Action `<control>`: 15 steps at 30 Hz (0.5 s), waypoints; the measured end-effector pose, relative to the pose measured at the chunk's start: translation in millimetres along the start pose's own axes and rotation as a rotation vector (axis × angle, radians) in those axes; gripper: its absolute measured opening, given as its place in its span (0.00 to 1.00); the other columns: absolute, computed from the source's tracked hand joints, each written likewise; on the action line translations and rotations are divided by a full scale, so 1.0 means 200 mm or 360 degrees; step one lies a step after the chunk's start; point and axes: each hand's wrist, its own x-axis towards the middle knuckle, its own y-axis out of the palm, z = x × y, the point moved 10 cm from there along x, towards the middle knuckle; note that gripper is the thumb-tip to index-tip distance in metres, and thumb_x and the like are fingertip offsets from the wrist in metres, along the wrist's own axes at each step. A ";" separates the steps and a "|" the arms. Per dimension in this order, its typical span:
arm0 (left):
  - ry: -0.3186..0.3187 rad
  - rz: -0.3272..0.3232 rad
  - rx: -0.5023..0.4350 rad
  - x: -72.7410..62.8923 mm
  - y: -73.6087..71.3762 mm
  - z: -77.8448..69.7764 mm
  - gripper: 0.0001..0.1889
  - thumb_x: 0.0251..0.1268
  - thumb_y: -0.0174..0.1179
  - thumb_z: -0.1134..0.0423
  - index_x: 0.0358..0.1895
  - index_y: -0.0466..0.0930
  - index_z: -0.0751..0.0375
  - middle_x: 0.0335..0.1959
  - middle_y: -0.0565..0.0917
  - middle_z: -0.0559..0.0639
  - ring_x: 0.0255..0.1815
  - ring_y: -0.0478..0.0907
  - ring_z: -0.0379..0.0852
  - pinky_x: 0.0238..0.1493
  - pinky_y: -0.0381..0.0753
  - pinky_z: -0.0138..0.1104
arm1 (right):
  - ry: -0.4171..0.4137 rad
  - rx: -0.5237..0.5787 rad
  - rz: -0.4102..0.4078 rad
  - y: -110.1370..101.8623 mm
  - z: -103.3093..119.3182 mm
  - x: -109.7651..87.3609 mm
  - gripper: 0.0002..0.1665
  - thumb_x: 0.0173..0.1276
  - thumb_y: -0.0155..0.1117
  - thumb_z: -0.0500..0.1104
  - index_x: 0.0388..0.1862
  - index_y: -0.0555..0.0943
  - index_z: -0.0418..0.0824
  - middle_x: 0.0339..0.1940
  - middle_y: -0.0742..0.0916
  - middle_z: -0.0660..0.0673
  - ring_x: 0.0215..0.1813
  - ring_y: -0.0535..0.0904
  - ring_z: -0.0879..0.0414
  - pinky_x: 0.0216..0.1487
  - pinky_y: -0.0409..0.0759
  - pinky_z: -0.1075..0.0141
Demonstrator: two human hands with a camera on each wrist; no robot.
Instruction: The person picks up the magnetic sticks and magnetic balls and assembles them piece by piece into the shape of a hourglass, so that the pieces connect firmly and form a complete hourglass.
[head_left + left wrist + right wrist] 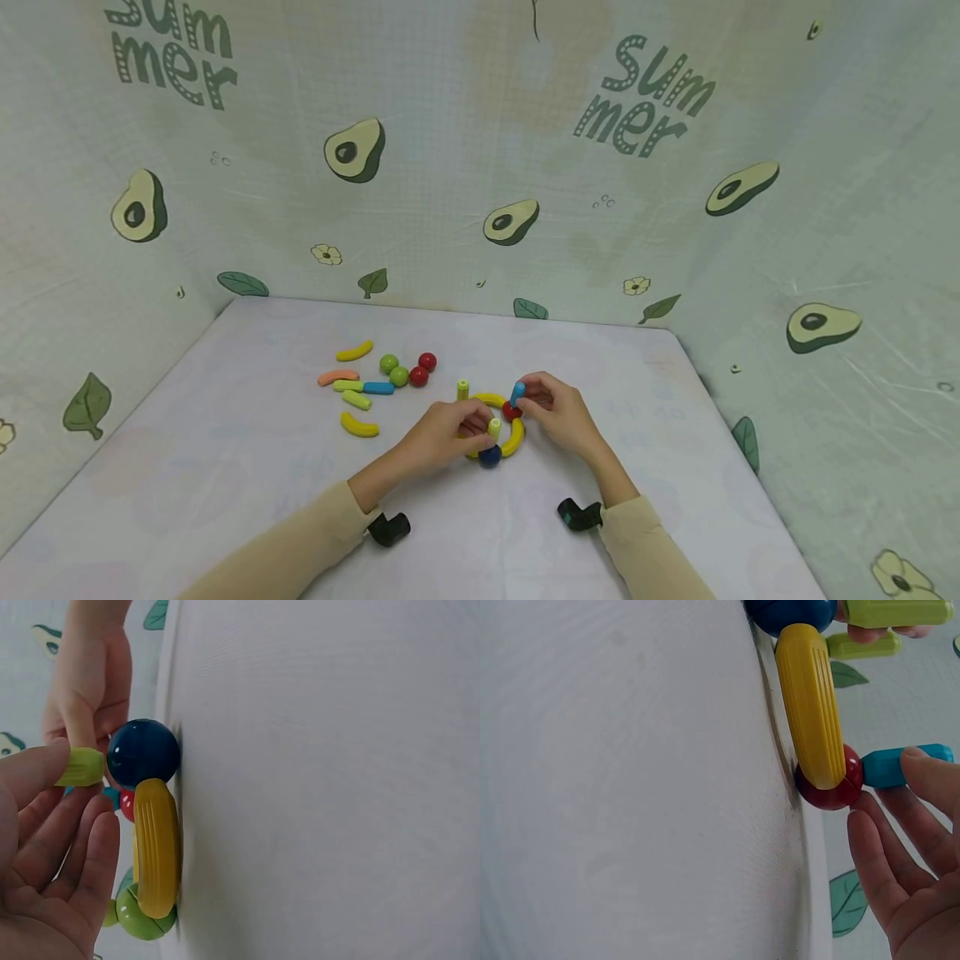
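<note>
A: Where is the green stick [82, 766]?

B: In the left hand [450, 435]. That grip pinches it, thumb laid along it, and its lower end faces straight down at the blue ball [144, 754]

A: Touching it?

B: Just short, I think; the left wrist view seems to show a sliver between them. The ball rests on the bench [712, 467], right under the stick

A: So the axis matters most?

B: That's my reading. The stick is about upright, so a short way straight down along its length would meet the top of the ball. The left hand is the nearer one

A: And the right hand [558, 414]?

B: It pinches the blue stick [889, 766], also upright, whose lower end seems to touch the red ball [512, 411]. A yellow bar [810, 705] spans from one ball to the other, so I'd guess a hard push at one could shift its neighbour

A: And the loose pieces [399, 377]?

B: Off to the left on the bench, well apart from both hands
</note>
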 end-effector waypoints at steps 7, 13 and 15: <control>-0.0008 0.0020 -0.0010 0.00 0.01 0.01 0.10 0.71 0.73 0.56 0.50 0.83 0.47 0.41 0.88 0.34 0.44 0.84 0.33 0.52 0.85 0.28 | -0.0002 0.0010 -0.0004 0.00 -0.01 0.00 0.14 0.76 0.71 0.39 0.57 0.82 0.43 0.49 0.90 0.47 0.50 0.89 0.54 0.57 0.87 0.62; 0.0017 0.0055 -0.0009 -0.01 0.02 -0.01 0.11 0.69 0.74 0.57 0.50 0.83 0.46 0.40 0.87 0.33 0.43 0.84 0.33 0.51 0.85 0.28 | 0.0004 -0.0014 -0.0009 0.00 -0.01 0.00 0.14 0.75 0.71 0.40 0.57 0.83 0.44 0.49 0.91 0.47 0.50 0.89 0.54 0.56 0.88 0.62; 0.0028 0.0068 -0.0006 -0.01 0.02 -0.01 0.11 0.69 0.74 0.58 0.50 0.83 0.46 0.40 0.87 0.33 0.43 0.84 0.33 0.50 0.85 0.28 | 0.0004 -0.0022 -0.0012 0.00 -0.01 0.00 0.14 0.75 0.72 0.40 0.57 0.83 0.44 0.49 0.91 0.47 0.49 0.89 0.54 0.56 0.88 0.61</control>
